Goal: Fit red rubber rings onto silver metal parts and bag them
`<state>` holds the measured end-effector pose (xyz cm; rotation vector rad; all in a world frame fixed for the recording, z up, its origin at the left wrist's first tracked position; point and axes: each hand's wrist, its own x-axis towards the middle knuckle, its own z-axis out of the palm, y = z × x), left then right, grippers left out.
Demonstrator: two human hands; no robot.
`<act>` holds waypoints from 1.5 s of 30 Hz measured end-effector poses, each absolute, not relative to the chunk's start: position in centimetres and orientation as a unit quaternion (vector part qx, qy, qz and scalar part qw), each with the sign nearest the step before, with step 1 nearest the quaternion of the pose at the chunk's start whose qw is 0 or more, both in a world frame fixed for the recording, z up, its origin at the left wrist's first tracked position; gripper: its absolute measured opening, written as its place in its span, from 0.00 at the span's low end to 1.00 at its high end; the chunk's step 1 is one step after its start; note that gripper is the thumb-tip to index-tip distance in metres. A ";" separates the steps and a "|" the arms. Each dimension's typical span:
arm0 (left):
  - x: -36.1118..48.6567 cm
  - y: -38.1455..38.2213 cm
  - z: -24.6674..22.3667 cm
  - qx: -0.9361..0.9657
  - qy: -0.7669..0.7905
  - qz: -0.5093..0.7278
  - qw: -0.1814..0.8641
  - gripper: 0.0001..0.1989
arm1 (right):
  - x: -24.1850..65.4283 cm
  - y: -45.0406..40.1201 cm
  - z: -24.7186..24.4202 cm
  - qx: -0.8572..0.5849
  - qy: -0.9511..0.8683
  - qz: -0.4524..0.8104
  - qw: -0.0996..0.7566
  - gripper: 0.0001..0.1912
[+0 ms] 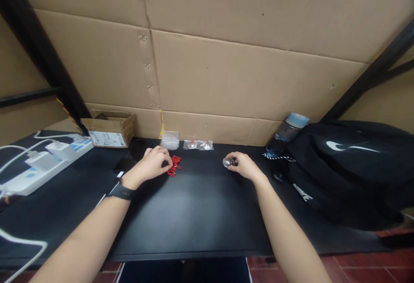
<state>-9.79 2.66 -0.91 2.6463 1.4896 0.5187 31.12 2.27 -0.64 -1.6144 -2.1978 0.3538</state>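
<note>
1. Two hands are over the black surface point(200, 214), set apart, the left one point(155, 162) at a red cord point(174, 166) and the right one point(243, 165) at a round shiny piece point(228, 162).
2. Left hand: thumb and fingers are bent together, tips at the left edge of the cord. Whether they pinch a strand or only touch it, I cannot tell.
3. Right hand: thumb and fingers grasp the shiny piece by its right side, with its left side exposed. Whether it rests on the surface or is slightly raised is unclear.
4. Between the hands lies the relation that matters: cord to the left, shiny piece to the right, well apart and at nearly the same depth, with bare surface between. Each is nearest to the hand on its own side.
5. Loosely bunched, the cord has its longer extent running roughly from the person towards the cardboard wall point(207, 76). The shiny piece, being round, shows no distinct long axis.
6. Two clear packets point(190, 144) point(205, 145) lie side by side farther back, near the wall and sideways between the hands. A whitish pouch point(170, 140) is just left of them, behind the cord.
</note>
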 end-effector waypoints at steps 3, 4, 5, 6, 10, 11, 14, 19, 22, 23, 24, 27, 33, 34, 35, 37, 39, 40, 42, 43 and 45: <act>-9.8 2.7 -1.0 0.860 0.480 0.172 0.029 0.05 | 31.3 2.4 -0.7 -0.581 -0.781 0.127 0.192 0.22; -9.9 2.7 -1.1 0.859 0.481 0.175 0.028 0.05 | 31.4 2.4 -0.8 -0.581 -0.780 0.129 0.193 0.22; -10.0 2.8 -1.1 0.858 0.481 0.175 0.028 0.05 | 31.4 2.5 -0.8 -0.580 -0.780 0.132 0.195 0.23; -10.1 2.9 -1.2 0.859 0.481 0.172 0.031 0.05 | 31.5 2.6 -0.9 -0.578 -0.779 0.135 0.199 0.23; -10.3 3.0 -1.3 0.862 0.481 0.155 0.047 0.04 | 31.7 2.7 -1.1 -0.573 -0.777 0.141 0.218 0.24; -10.2 3.0 -1.4 0.861 0.483 0.152 0.051 0.04 | 31.7 2.8 -1.1 -0.571 -0.778 0.141 0.222 0.24; -10.0 3.0 -1.5 0.858 0.491 0.144 0.055 0.04 | 31.6 2.8 -1.1 -0.563 -0.781 0.138 0.232 0.24; -9.6 2.7 -1.3 0.859 0.490 0.141 0.042 0.05 | 31.5 2.8 -1.1 -0.559 -0.782 0.137 0.238 0.22; -9.5 2.3 -0.6 0.861 0.485 0.148 0.039 0.07 | 31.5 2.8 -1.2 -0.556 -0.781 0.144 0.243 0.21; -9.5 2.3 -0.3 0.861 0.484 0.150 0.043 0.08 | 31.5 2.8 -1.2 -0.555 -0.781 0.149 0.247 0.20; -9.4 2.2 0.0 0.860 0.484 0.153 0.049 0.08 | 31.5 2.9 -1.1 -0.553 -0.779 0.155 0.250 0.20; -9.3 2.0 0.6 0.858 0.477 0.177 0.065 0.08 | 31.4 2.9 -1.1 -0.547 -0.778 0.169 0.260 0.18; -8.1 1.9 0.3 0.841 0.466 0.269 0.060 0.08 | 31.4 3.0 -1.1 -0.544 -0.772 0.188 0.270 0.18; -7.8 1.8 0.2 0.837 0.468 0.280 0.051 0.08 | 31.4 3.0 -1.1 -0.546 -0.768 0.191 0.275 0.18; -7.5 1.7 0.2 0.833 0.471 0.288 0.041 0.08 | 31.5 3.0 -1.0 -0.546 -0.765 0.193 0.281 0.19; -6.9 1.4 0.2 0.826 0.477 0.299 0.024 0.06 | 31.5 3.0 -0.9 -0.542 -0.762 0.199 0.293 0.19; -6.3 1.0 0.3 0.822 0.480 0.307 0.017 0.05 | 31.4 3.0 -0.9 -0.533 -0.759 0.209 0.309 0.19; -6.0 0.7 0.4 0.819 0.481 0.311 0.017 0.05 | 31.3 3.0 -0.8 -0.528 -0.756 0.220 0.319 0.20; -5.3 0.3 0.5 0.816 0.481 0.319 0.023 0.06 | 31.0 2.9 -0.8 -0.517 -0.740 0.260 0.343 0.21; -5.0 0.1 0.6 0.815 0.481 0.323 0.028 0.06 | 30.7 2.8 -0.7 -0.509 -0.729 0.287 0.356 0.22; -4.3 -0.4 0.7 0.811 0.480 0.332 0.037 0.07 | 29.9 2.5 -0.6 -0.479 -0.708 0.348 0.384 0.25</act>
